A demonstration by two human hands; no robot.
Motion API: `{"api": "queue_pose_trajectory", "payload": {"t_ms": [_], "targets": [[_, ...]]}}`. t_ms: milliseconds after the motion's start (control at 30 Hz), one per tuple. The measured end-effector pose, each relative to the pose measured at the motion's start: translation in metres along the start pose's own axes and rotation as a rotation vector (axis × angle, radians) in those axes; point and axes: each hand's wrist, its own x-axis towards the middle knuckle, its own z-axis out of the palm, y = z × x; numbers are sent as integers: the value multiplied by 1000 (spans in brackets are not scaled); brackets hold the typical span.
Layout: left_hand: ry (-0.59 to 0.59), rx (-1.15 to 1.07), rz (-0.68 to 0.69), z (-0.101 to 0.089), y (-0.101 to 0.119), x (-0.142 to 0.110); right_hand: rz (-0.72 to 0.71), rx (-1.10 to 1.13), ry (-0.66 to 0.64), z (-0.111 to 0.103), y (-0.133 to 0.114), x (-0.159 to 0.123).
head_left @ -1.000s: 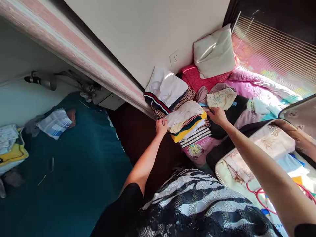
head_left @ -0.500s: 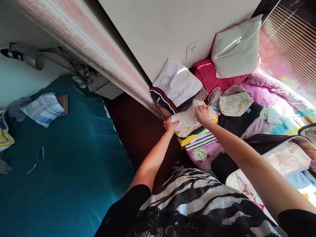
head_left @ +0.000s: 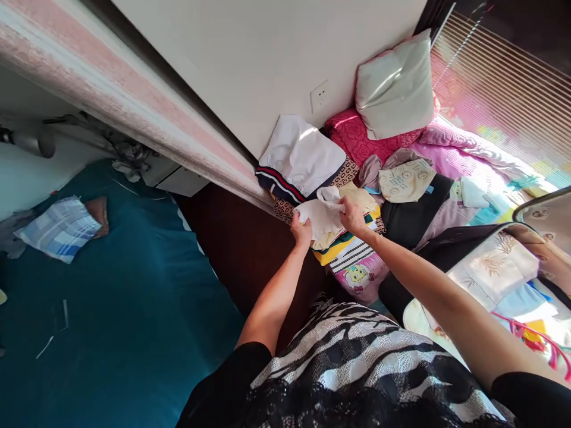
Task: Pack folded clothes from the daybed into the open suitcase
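A stack of folded clothes (head_left: 350,246) lies on the bed by the wall, with yellow, green and striped layers. On top of it is a white garment (head_left: 320,214), bunched and partly lifted. My left hand (head_left: 301,228) grips its left edge with closed fingers. My right hand (head_left: 351,215) pinches its right side. Behind the stack rests a white garment with red and navy stripes (head_left: 298,159) on a brown patterned piece.
An open suitcase (head_left: 495,273) with folded items lies at the right. A white pillow (head_left: 392,89) leans on a red cushion at the wall. Loose clothes cover the pink bedding (head_left: 464,163). A mirror at left reflects a teal bed (head_left: 120,309).
My right hand moved left from the cream printed cloth onto the stack's top garment. Both hands have gathered and lifted that white garment off the stack.
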Motion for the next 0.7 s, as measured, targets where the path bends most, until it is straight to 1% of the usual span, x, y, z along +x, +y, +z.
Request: {"api": "queue_pose_trajectory", "payload": {"t_ms": [100, 200, 267, 333, 367, 433, 500, 600, 700], "targets": [[3, -168, 4, -20, 6, -20, 100, 343, 227, -27, 10, -21], [-21, -383, 62, -37, 12, -48, 104, 710, 420, -57, 30, -64], [-100, -428, 109, -39, 21, -68, 124, 852, 472, -75, 49, -102], [-210, -421, 156, -31, 36, -95, 174, 921, 527, -91, 72, -146], [-278, -417, 184, -23, 46, -111, 203, 929, 565, -98, 85, -171], [-428, -423, 238, -3, 68, -151, 272, 896, 672, -111, 114, -225], [-583, -421, 289, 26, 93, -195, 363, 835, 799, -122, 148, -280], [-791, -364, 378, 84, 132, -261, 524, 760, 998, -134, 205, -356], [-980, -310, 472, 153, 171, -321, 678, 689, 1156, -141, 264, -415]]}}
